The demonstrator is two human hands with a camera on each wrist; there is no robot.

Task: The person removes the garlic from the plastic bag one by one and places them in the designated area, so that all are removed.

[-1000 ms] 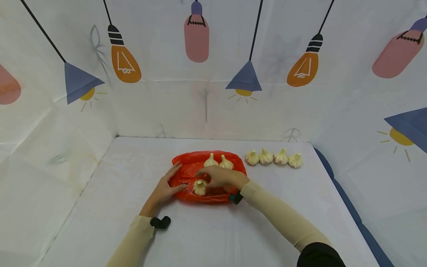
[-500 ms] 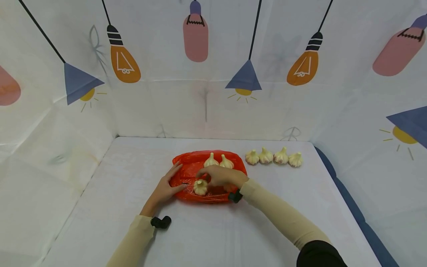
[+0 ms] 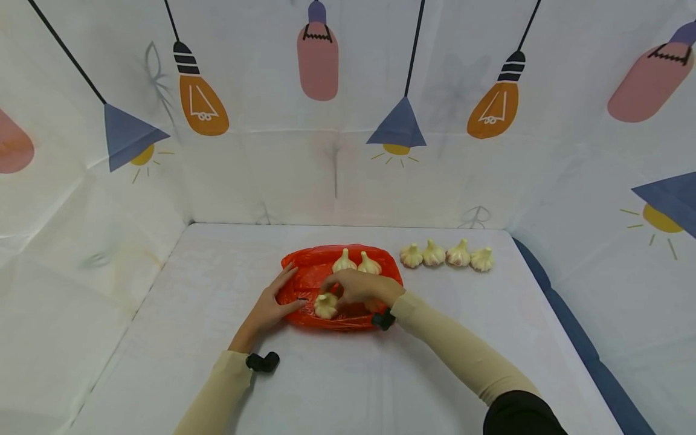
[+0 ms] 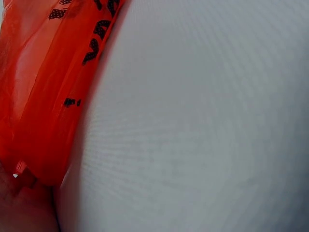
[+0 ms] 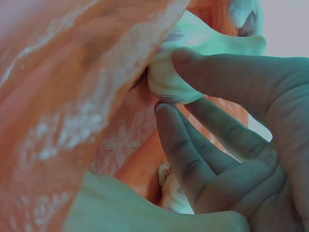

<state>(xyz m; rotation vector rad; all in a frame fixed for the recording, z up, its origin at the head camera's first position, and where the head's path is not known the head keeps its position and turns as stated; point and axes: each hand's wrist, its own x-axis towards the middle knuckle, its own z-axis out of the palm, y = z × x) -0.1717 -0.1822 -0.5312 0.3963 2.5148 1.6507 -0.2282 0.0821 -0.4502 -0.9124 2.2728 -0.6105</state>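
My right hand [image 3: 359, 285] pinches a garlic bulb [image 3: 326, 306] between thumb and fingers, over the front part of a red plastic bag [image 3: 307, 275]. The right wrist view shows the thumb on one side of that garlic bulb [image 5: 169, 72] and fingertips on its underside. Two more garlic bulbs stand at the back of the bag, the left one [image 3: 344, 261] beside the right one [image 3: 369, 264]. On the bag's left edge rests my left hand [image 3: 270, 308], its fingers extended and spread. Red plastic with black print [image 4: 58, 77] fills the left of the left wrist view.
Several garlic bulbs [image 3: 458, 254] form a row at the back right of the white table [image 3: 228, 260]. White sheeting printed with lamps [image 3: 337, 175] surrounds the table's back and sides. Dark blue padding [image 3: 565, 320] runs along the right edge.
Both hands, the bag and the pinched garlic bulb stay almost where they were. The held bulb shifts only very slightly, and the head view drifts a little.
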